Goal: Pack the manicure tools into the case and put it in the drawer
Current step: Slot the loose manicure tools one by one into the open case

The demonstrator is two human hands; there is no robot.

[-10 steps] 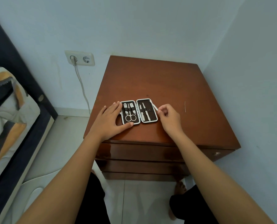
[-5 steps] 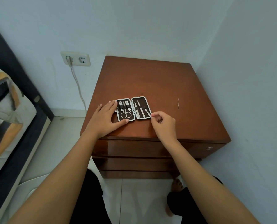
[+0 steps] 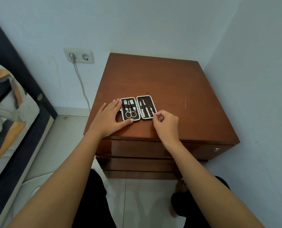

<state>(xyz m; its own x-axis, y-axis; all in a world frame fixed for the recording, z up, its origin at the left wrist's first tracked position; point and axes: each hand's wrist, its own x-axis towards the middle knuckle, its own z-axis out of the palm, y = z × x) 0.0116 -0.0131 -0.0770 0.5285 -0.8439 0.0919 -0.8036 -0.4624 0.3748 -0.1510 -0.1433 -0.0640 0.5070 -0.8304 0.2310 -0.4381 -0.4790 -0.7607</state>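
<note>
A small manicure case (image 3: 138,108) lies open flat on the brown nightstand (image 3: 161,83). Scissors (image 3: 130,113) and clippers sit in its left half, and slim metal tools (image 3: 146,109) in its right half. My left hand (image 3: 108,118) rests flat on the top and holds the case's left edge, thumb at its front rim. My right hand (image 3: 165,125) pinches the end of a thin metal tool at the right half's front corner. A thin pin-like tool (image 3: 185,103) lies loose on the top, to the right. The top drawer (image 3: 153,149) is shut.
Two more drawer fronts sit below the top one, with a round knob (image 3: 216,149) at the right. A wall stands close on the right. A socket with a plugged cable (image 3: 78,55) is on the back wall; a bed (image 3: 8,112) is at left.
My right hand has brought the thin tool from beside the case's right edge to the front corner of its right half. My left hand has stayed on the case.
</note>
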